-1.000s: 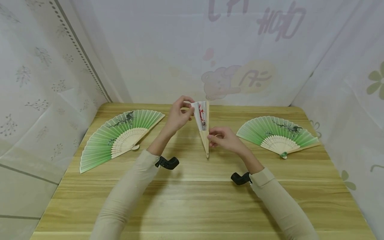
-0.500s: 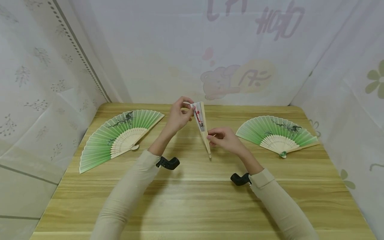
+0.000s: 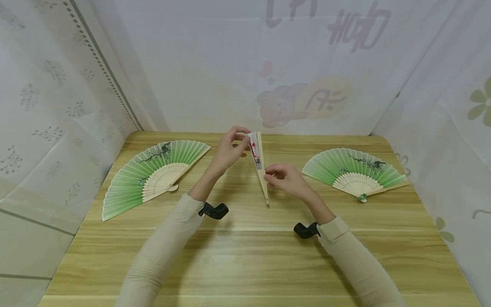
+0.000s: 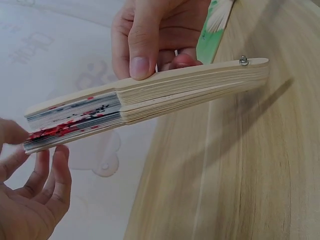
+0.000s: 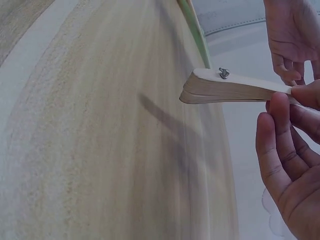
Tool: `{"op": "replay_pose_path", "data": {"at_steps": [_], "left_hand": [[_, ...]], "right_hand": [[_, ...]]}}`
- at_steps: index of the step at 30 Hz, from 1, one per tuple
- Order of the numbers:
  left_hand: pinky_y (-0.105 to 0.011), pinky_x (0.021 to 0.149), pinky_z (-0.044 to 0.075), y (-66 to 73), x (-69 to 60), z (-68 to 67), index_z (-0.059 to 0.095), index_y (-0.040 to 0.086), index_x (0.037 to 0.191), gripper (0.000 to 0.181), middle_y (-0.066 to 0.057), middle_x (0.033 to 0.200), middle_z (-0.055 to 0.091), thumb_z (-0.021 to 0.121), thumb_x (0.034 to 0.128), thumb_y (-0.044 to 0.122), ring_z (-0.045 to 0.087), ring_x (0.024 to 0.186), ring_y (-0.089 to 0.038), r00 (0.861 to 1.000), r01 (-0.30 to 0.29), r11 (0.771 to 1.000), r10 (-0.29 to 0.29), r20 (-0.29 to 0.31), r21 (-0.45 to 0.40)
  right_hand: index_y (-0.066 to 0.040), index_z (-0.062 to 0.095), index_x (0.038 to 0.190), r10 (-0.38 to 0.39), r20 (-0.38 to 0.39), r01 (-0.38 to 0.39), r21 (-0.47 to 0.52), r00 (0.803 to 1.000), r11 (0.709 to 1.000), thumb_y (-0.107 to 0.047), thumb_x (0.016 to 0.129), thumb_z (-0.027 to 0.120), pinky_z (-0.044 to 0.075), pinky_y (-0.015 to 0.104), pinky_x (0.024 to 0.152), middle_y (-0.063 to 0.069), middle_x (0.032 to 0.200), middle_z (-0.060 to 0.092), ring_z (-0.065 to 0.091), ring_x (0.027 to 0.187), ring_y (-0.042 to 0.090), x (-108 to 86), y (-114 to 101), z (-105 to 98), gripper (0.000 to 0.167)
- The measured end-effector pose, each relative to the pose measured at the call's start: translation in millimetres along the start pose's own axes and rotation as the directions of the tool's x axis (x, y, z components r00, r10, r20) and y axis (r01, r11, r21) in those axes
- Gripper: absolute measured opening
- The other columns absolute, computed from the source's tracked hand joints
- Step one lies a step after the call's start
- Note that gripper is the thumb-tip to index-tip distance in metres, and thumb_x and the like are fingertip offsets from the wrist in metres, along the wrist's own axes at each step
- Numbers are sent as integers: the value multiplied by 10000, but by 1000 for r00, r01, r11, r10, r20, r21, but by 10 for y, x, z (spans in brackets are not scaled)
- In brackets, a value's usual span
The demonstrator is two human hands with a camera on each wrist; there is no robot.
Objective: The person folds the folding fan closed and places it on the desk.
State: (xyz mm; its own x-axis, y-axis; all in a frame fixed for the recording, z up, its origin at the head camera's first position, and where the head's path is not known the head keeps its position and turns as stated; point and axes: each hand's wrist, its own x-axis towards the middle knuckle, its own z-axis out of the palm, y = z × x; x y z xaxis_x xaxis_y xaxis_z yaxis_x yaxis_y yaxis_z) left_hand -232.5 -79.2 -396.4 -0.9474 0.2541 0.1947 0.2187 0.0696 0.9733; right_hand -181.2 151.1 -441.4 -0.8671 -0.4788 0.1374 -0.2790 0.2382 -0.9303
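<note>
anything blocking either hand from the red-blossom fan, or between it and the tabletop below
Nothing visible: the left hand and right hand both hold the red-blossom fan, and no object shows between it and the tabletop. The left green fan and right green fan lie off to the sides.

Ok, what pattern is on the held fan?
The held fan is white with a red and dark blossom-like print, clearest in the head view.
</note>
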Motion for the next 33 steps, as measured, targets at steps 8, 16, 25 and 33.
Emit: {"op": "replay_pose_path", "data": {"at_steps": [8, 16, 25, 33], "left_hand": [[-310, 650, 582, -5, -20, -1, 564, 4, 1283, 337, -173, 1023, 606, 682, 967, 2, 715, 823, -299, 1000, -5, 1000, 5, 10, -1], [-268, 595, 560, -18, -17, 6, 562, -33, 1248, 332, -153, 987, 577, 686, 940, -56, 720, 784, -288, 1000, -6, 1000, 6, -29, 7], [-259, 593, 555, -4, -32, 41, 569, -37, 1246, 324, -166, 1021, 553, 687, 944, -51, 695, 711, -221, 999, 0, 999, 2, -41, 38], [-264, 589, 565, -15, -22, 57, 572, -35, 1249, 321, -163, 1006, 563, 683, 948, -51, 707, 789, -394, 998, 2, 1000, -1, -56, 27]], "right_hand": [[99, 705, 1098, 28, 6, -29, 65, 1000, 998, 16, 973, 668, 597, 495, 701, 178, 936, 705, 640, 766, 538, -9, 0, 21, 154], [116, 687, 1119, 24, 2, -24, 71, 1000, 997, 36, 977, 656, 579, 565, 712, 220, 968, 689, 635, 755, 510, -34, 8, 11, 166], [192, 659, 1107, -22, 30, 22, 26, 999, 999, 114, 961, 621, 560, 598, 691, 302, 951, 668, 629, 728, 476, -47, -212, 35, 169], [193, 661, 1095, -46, 31, 45, 24, 998, 999, 117, 953, 627, 559, 604, 677, 299, 909, 669, 644, 723, 422, -67, -380, 49, 164]]}}
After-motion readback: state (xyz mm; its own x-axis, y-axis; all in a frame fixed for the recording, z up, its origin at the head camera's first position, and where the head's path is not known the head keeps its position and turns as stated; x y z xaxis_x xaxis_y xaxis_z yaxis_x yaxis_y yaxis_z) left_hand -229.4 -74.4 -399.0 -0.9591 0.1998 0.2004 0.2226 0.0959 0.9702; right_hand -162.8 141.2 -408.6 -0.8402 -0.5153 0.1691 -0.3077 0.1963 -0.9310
